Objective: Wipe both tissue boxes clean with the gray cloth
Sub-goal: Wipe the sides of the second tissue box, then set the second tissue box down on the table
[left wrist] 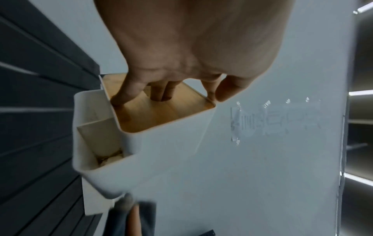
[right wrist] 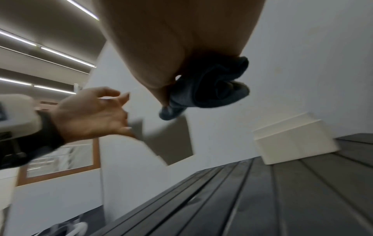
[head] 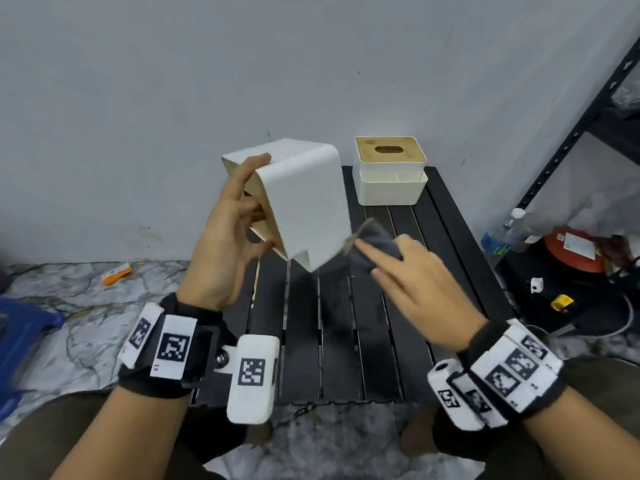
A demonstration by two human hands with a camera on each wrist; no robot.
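No legible text anywhere; only square coded markers on the wrist bands (head: 173, 348).

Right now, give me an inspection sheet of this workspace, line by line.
Surface: black slatted table, bare slats in front.
Job's things: white tissue box with wooden lid lifted and tipped, lid toward the left hand; second white tissue box with wooden slotted lid upright at the table's far edge; gray cloth bunched at the lifted box's lower corner.
Clutter: orange item on the marble floor; water bottle, red round object, small white and yellow items at right.
Grippers: left hand grips the lifted box, fingers in the lid slot; right hand holds the cloth.
Cables: white cable on the floor at right.
Surroundings: gray wall, black metal shelf, blue object at left.
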